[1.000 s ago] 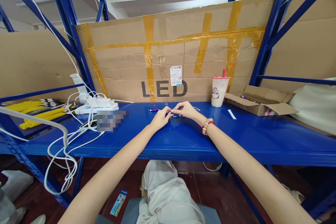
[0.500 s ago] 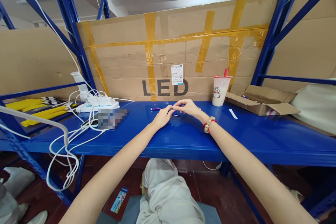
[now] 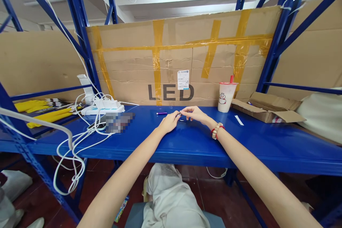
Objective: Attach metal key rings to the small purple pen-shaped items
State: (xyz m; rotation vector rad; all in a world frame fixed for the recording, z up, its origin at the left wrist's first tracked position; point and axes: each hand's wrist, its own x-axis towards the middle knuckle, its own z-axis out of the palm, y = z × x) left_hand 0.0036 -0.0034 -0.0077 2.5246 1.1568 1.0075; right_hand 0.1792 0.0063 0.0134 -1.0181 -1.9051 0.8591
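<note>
Both hands meet over the blue tabletop [image 3: 171, 142] near its middle. My left hand [image 3: 169, 122] has its fingers closed on a small dark piece at its fingertips, too small to name. My right hand [image 3: 194, 113], with a bead bracelet at the wrist, pinches at the same spot; what it holds cannot be made out. A purple pen-like piece [image 3: 161, 113] lies just left of the fingertips. Another dark blue piece [image 3: 182, 120] lies on the table beneath the hands, between them.
A white cup [image 3: 226, 98] with a red straw stands right of the hands, near an open cardboard box [image 3: 263, 108] and a white strip [image 3: 239, 120]. White cables [image 3: 93, 128] and a power strip [image 3: 103, 108] are at left. Taped cardboard [image 3: 128, 71] rises behind.
The view has shifted, so the scene sits slightly lower and further right. My hands remain together, with the fingertips slightly rearranged and the right fingers less arched.
</note>
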